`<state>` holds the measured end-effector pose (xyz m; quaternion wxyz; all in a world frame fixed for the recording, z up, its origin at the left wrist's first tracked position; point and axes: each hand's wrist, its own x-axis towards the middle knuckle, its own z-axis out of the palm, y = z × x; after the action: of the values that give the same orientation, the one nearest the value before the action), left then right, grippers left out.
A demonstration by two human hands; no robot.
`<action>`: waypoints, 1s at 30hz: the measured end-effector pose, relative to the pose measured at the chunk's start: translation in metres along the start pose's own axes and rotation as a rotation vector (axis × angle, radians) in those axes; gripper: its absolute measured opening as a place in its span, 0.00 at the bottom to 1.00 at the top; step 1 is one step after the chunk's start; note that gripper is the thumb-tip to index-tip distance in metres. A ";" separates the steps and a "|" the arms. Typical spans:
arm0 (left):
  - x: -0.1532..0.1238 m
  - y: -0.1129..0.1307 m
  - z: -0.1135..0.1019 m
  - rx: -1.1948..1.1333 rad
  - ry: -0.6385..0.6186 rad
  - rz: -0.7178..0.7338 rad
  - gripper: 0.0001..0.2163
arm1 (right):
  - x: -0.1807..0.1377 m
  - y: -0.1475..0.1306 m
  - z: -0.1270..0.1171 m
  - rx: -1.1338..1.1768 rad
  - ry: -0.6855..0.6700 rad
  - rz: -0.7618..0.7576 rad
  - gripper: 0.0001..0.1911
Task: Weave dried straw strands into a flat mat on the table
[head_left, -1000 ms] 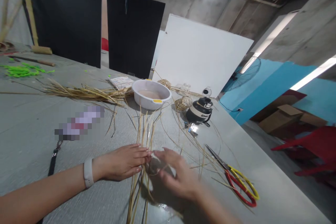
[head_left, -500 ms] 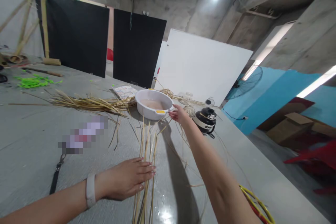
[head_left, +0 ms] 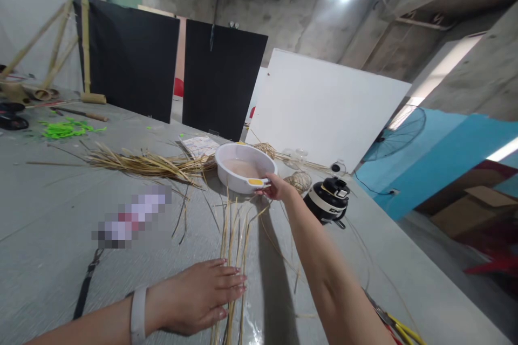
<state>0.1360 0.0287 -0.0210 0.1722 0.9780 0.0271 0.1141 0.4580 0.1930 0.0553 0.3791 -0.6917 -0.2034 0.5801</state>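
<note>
My left hand [head_left: 202, 296] lies flat with fingers stretched out, pressing on several thin bamboo strips [head_left: 230, 234] that run lengthwise along the grey table. A pale band circles its wrist. My right hand [head_left: 277, 187] reaches far forward and grips the near right handle of a white plastic basin [head_left: 232, 182], thumb above and fingers below. Cloudy water stands in the basin, and a yellow patch marks its handle. Left of the basin spreads a bundle of loose bamboo strips [head_left: 141, 164].
A black and white jug [head_left: 327, 202] stands right of the basin, near a woven ball [head_left: 298, 180]. Yellow-handled pliers [head_left: 400, 326] lie at the lower right. A lanyard [head_left: 86, 285] lies on the left, with green scraps [head_left: 67, 128] farther back. Black and white panels rise behind.
My right hand has closed round the basin's handle, where before its fingers only reached the rim. My left hand stays flat on the strips. The view has shifted slightly.
</note>
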 end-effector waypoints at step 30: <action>-0.002 -0.002 0.004 -0.020 -0.007 -0.002 0.25 | -0.094 -0.046 0.000 0.207 -0.026 -0.314 0.20</action>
<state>0.1352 0.0295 -0.0258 0.1821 0.9767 0.0262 0.1108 0.4420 0.1547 0.1514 0.5315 -0.6013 -0.2531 0.5403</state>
